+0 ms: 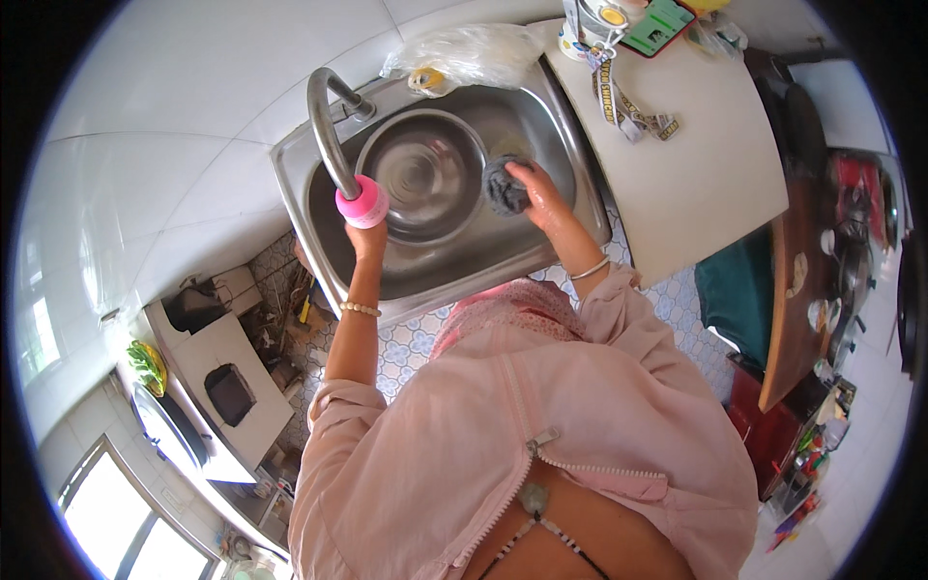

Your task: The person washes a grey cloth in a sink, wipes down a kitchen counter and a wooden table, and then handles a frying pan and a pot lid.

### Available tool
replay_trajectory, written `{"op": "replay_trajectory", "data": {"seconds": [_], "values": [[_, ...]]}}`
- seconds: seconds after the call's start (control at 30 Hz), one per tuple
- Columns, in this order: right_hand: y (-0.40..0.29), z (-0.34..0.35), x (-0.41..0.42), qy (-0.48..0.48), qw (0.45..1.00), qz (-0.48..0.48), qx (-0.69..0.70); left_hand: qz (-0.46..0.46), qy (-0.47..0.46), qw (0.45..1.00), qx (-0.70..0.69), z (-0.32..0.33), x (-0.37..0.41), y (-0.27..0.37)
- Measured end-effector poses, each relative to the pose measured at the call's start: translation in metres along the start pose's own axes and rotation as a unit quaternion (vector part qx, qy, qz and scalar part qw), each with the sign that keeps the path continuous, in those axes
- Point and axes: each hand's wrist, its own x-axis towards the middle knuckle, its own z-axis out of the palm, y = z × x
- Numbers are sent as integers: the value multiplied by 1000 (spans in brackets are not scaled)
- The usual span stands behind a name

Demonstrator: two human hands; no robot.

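A steel sink lies before me, with a round metal basin inside it on the left. Over the basin's left side, the curved faucet ends in a pink nozzle. My left hand is just under this nozzle, its fingers mostly hidden by it, so its grip cannot be told. My right hand holds a grey scrubbing cloth or pad beside the basin's right rim, above the sink's floor. Wet skin shows on the right wrist.
Crumpled clear plastic bags lie along the sink's back edge. On the pale counter at right are a printed lanyard, a phone and a white container. A wooden board or tabletop stands farther right.
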Motion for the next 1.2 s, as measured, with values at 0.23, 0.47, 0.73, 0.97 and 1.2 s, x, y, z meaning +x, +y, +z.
{"op": "replay_trajectory", "data": {"seconds": [0.23,0.47,0.73,0.97,1.2], "values": [[-22,28,-7,109,785,-292,-534,-293,-79,933,-192,16,-14,-13],[-6,15,-3,12,933,178,-313,-377,-137,906,-135,-17,-2,-17],[31,-16,12,16,936,210,-283,-165,-97,955,-228,-30,77,-14],[43,9,2,-18,924,148,-352,92,-21,995,14,-22,155,34],[54,25,-1,-69,915,164,-363,55,-18,995,79,-18,167,59]]}}
